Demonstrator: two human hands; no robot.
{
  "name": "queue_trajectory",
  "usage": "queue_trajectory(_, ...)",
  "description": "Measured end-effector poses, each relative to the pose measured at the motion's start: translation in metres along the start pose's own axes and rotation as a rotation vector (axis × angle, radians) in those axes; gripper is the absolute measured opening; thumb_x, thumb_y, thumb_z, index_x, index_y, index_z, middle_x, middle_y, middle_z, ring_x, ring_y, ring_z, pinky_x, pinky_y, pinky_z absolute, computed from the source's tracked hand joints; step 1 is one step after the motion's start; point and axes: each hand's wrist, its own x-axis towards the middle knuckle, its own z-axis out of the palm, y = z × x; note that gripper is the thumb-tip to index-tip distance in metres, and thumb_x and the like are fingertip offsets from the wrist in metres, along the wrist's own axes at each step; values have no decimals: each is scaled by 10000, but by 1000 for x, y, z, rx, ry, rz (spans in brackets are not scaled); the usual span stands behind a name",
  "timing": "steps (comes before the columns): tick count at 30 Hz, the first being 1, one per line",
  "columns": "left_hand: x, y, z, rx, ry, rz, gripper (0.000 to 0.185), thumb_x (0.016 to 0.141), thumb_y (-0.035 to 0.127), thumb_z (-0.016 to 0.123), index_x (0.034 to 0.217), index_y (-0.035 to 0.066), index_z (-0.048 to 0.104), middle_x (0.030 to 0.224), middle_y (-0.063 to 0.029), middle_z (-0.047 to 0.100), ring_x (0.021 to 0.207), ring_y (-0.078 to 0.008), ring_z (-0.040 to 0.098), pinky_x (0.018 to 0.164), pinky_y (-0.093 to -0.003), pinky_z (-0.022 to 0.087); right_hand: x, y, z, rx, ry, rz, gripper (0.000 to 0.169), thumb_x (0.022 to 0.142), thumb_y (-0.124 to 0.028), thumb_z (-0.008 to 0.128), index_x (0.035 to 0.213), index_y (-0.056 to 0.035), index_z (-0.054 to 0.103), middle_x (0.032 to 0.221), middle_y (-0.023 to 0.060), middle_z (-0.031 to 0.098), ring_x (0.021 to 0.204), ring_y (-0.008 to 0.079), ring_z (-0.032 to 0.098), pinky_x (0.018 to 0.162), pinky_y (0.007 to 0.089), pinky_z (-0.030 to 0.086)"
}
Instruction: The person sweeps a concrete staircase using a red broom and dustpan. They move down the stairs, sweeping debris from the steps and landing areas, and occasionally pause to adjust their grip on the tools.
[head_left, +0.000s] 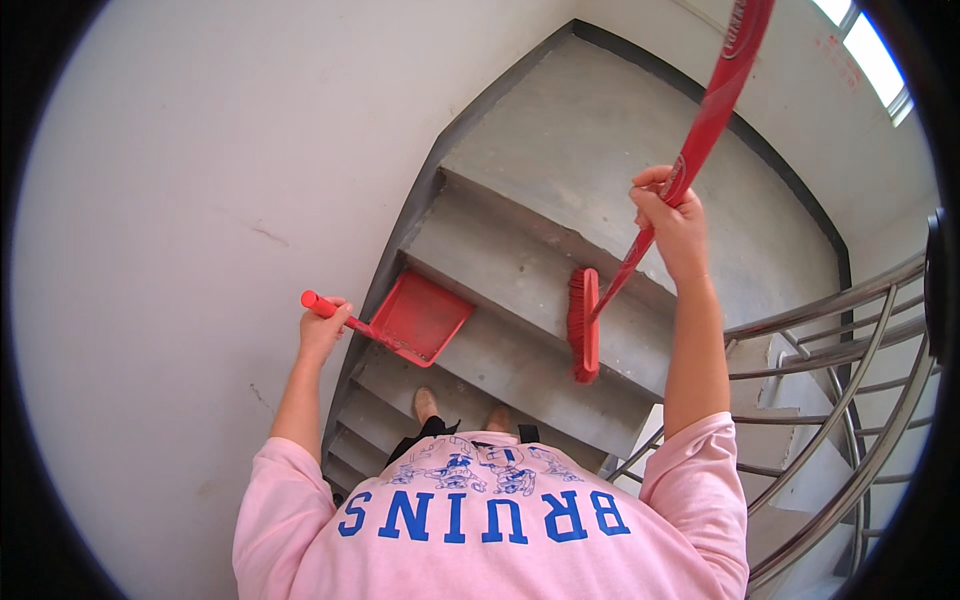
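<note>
My left hand (322, 330) is closed around the short red handle of a dustpan (424, 319). The red pan lies tilted over a stair step beside the left wall, with some dark debris along its lower edge. In my right hand (671, 217) is the long red handle of a broom (589, 326). The broom's red bristles face left, over the edge of a step, to the right of the dustpan. Whether the bristles touch the step, I cannot tell.
Concrete stairs (517, 356) run down under my feet, with a grey landing (600, 135) above them. A white wall (187, 225) rises close on the left. Curved metal railings (862, 315) border the right side, with another flight beyond. A window is at the upper right.
</note>
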Motion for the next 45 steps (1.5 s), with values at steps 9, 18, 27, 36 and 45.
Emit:
queue_trajectory(9, -92, 67, -63, 210, -153, 86, 969, 586, 206, 789, 1362, -10, 251, 1308, -190, 385, 1080, -205, 478, 809, -339, 442, -28, -10, 50, -153, -103, -81, 90, 788, -57, 562, 874, -39, 546, 646, -4, 477, 589, 81, 445, 532, 239, 384)
queue_trajectory(18, -141, 264, -18, -579, -548, 1056, 850, 747, 467, 644, 1366, 43, 244, 1177, -149, 512, 1036, -256, 532, 1032, -445, 293, -120, -1, 119, -448, -432, -276, 204, 718, -74, 611, 889, -61, 500, 739, 167, 582, 729, 359, 571, 612, 430, 443)
queue_trajectory(27, -135, 219, 42, -663, -794, 758, 210, 920, 190, 402, 724, 114, 400, 596, -33, 506, 629, -164, 519, 800, -393, 465, -149, 66, 79, -584, -278, -183, 147, 718, -88, 577, 848, -64, 512, 751, 144, 588, 753, 344, 570, 633, 439, 442)
queue_trajectory(36, -140, 227, -17, -598, -549, 794, 213, 906, 201, 442, 718, 116, 390, 619, -17, 477, 617, -152, 481, 771, -371, 457, -131, 57, 148, -412, -358, -264, 130, 711, -41, 550, 835, -71, 525, 754, 124, 591, 744, 336, 563, 618, 431, 431)
queue_trajectory(45, -162, 241, -86, -474, -354, 898, 226, 913, 205, 454, 718, 130, 367, 599, 16, 435, 588, -101, 443, 731, -304, 420, -125, 24, 224, -230, -510, -359, 112, 731, -65, 575, 836, -55, 536, 723, 137, 586, 715, 341, 567, 614, 423, 436)
